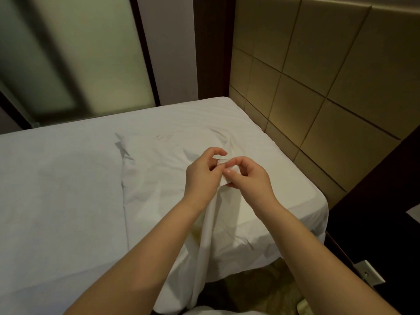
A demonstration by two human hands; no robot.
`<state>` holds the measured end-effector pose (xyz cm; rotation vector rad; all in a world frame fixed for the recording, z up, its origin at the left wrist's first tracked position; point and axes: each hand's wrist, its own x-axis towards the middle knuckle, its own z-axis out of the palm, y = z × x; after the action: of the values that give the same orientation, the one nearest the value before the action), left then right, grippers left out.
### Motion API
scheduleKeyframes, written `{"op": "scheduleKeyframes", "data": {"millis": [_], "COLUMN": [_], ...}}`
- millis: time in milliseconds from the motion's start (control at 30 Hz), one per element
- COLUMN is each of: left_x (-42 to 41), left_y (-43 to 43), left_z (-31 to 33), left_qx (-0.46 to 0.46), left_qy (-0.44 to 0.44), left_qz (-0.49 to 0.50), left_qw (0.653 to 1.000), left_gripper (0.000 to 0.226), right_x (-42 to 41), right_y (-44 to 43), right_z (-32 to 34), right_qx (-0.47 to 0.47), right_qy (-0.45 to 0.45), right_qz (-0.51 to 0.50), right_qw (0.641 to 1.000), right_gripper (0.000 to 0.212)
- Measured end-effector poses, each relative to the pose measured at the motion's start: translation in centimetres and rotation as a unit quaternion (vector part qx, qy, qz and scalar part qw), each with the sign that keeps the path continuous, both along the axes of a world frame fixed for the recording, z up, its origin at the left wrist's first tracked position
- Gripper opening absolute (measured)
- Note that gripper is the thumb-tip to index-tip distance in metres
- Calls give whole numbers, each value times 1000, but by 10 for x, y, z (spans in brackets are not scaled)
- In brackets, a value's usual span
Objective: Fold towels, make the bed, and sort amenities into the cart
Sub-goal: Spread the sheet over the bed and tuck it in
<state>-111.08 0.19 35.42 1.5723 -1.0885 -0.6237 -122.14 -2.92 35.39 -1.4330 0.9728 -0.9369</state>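
Note:
A white sheet (159,169) lies spread and wrinkled over the head end of the bed (56,201). Part of it is lifted into a ridge that hangs down toward me. Both hands meet at the top of that ridge above the bed's near right corner. My left hand (201,176) pinches the cloth's bunched edge with curled fingers. Touching it from the right, my right hand (250,176) pinches the same bunch. The piece of cloth between the fingers is mostly hidden.
A padded tan headboard (318,87) lines the wall on the right. Behind the bed stands a frosted glass panel (79,53) in a dark frame. Patterned carpet (250,292) shows below the bed's corner, with a dark bedside unit (375,212) and a wall socket (369,272) at right.

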Motion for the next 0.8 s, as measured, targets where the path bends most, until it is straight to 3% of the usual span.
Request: {"op": "scheduleKeyframes", "data": {"millis": [233,367,500,700,800], "left_x": [27,37,41,48,51], "left_y": [-2,-4,-18,-41,-50], "left_z": [19,36,50,73,80], "left_qx": [-19,21,36,37,33], "left_qy": [-30,-80,-99,-153,-145], "left_qz": [25,-30,-28,-3,44], "left_qw": [999,996,994,987,988], "left_gripper": [21,18,21,21,18], "right_x": [6,9,18,36,50], "right_y": [-11,-32,-54,-97,-116], "right_z": [7,16,27,37,49], "right_qx": [-65,-171,-309,-246,-258], "right_qy": [50,115,194,131,129], "right_qz": [81,40,122,177,211], "right_qw": [993,978,923,944,934], "right_gripper": [38,15,5,17,23]}}
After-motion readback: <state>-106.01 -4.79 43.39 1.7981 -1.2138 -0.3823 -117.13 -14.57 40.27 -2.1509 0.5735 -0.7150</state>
